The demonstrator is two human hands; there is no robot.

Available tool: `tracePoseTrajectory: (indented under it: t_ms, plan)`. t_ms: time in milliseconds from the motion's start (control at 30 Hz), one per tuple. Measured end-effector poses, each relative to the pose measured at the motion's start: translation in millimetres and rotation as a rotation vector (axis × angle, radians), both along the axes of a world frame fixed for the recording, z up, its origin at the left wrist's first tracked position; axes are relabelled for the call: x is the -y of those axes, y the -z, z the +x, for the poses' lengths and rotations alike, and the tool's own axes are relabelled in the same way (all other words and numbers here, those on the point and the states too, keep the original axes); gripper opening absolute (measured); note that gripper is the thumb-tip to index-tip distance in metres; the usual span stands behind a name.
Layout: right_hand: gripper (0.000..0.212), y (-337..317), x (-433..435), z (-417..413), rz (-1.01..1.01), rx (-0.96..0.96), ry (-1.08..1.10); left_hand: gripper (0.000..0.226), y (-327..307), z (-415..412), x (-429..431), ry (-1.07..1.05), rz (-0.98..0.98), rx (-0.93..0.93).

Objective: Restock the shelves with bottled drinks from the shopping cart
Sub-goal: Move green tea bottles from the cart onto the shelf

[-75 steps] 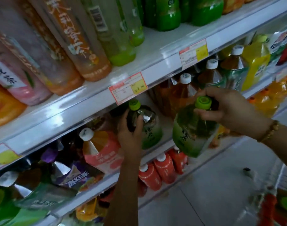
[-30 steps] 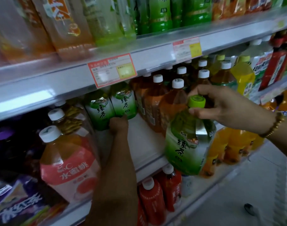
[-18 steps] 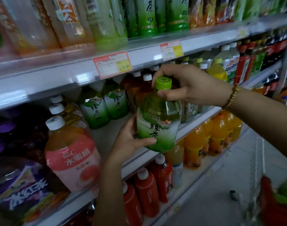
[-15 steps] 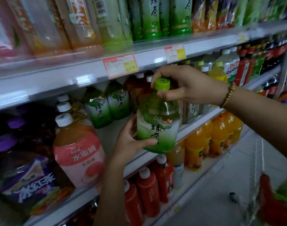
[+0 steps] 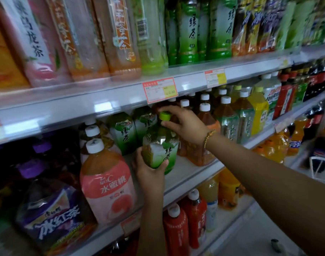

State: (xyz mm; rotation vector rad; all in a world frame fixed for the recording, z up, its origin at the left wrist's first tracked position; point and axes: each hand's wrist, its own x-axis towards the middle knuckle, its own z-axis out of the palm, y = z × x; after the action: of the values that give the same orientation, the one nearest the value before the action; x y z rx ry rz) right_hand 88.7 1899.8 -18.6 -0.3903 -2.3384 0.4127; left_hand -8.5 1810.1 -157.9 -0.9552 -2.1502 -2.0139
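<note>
Head view: a person's two arms reach into a drinks rack.
Green tea bottle: held in front of the middle shelf, leaning a little, with its base low over the front part of the board. I can't make out whether it touches the board.
Right hand: comes in from the right with a gold bead bracelet at the wrist. Its thumb and fingertips are pinched round the bottle's lime-green cap.
Left hand: comes up from below and is wrapped round the bottom of the same bottle, thumb lying across the front of the label.
Behind the bottle: two more green tea bottles stand side by side further back on that shelf.
To its left: a big peach drink bottle with a pink label and white cap, then a purple-labelled bottle at the shelf front.
To its right: brown tea bottles with white caps, just beside the right hand, then a yellow bottle.
Top shelf: tall bottles in pink, orange and green. A red-and-yellow price tag is clipped to its front edge directly above the hands.
Bottom shelf: red bottles and orange bottles.
</note>
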Motion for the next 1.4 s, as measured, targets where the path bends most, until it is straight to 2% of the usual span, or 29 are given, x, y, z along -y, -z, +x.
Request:
tracePoseTrajectory:
  t_ms: [100, 200, 267, 367, 467, 633, 767, 867, 933, 1000, 1067, 1133, 1200, 1267, 1333, 1400]
  plan:
    - [0.046, 17.8, 0.3, 0.4, -0.048, 0.051, 0.07, 0.098, 1.9, -16.5, -20.1, 0.0, -0.039, 0.127]
    - [0.026, 37.1, -0.5, 13.7, 0.055, 0.311, 0.235, 0.094, -9.6, -27.2, -38.4, 0.0, -0.12, 0.156]
    - [0.021, 51.6, -2.2, 23.4, 0.061, 0.511, 0.294, 0.09, -18.9, -31.2, -49.6, -0.014, -0.167, 0.152]
    - [0.036, 69.7, -4.0, 34.6, -0.007, 0.724, 0.23, 0.085, -24.9, -38.9, -64.2, -0.036, -0.188, 0.162]
    - [0.049, 83.8, -7.6, 43.1, 0.027, 0.908, 0.126, 0.085, -24.5, -50.1, -75.0, -0.059, -0.161, 0.158]
    - [0.048, 84.1, -14.7, 55.1, -0.024, 0.9, 0.084, 0.087, -18.3, -64.6, -84.7, -0.076, -0.16, 0.137]
    - [0.042, 59.6, -18.3, 74.7, -0.144, 0.801, 0.078, 0.088, -23.4, -62.9, -82.6, -0.074, -0.223, 0.139]
    - [0.035, 40.1, -15.4, 109.4, -0.245, 0.696, 0.112, 0.069, -37.1, -48.0, -67.5, -0.095, -0.397, 0.063]
    - [0.031, 28.2, -11.4, 143.6, -0.28, 0.632, 0.144, 0.053, -46.4, -14.1, -46.9, -0.077, -0.307, -0.074]
    - [0.026, 18.4, -8.5, 186.1, -0.323, 0.554, 0.19, 0.037, -54.3, 42.9, -21.9, 0.112, -0.08, -0.145]
    - [0.022, 15.0, -8.7, 233.5, -0.362, 0.51, 0.291, 0.025, -57.3, 101.7, -10.6, 0.459, 0.033, -0.12]
    - [0.019, 21.0, -11.9, 283.6, -0.411, 0.503, 0.443, 0.021, -48.4, 148.3, -23.9, 0.829, -0.019, -0.111]
    - [0.016, 36.2, -11.2, 332.4, -0.473, 0.521, 0.593, 0.035, -33.0, 186.0, -52.1, 1.094, -0.145, -0.166]
    - [0.02, 56.3, -4.2, 372.2, -0.498, 0.641, 0.713, 0.059, -10.0, 217.8, -75.6, 1.296, -0.252, -0.338]
    - [0.025, 70.3, 3.3, 397.6, -0.524, 0.844, 0.763, 0.076, 18.7, 243.0, -87.2, 1.485, -0.315, -0.549]
    - [0.026, 73.4, 3.9, 410.3, -0.565, 0.94, 0.764, 0.067, 42.8, 258.9, -90.7, 1.623, -0.306, -0.574]
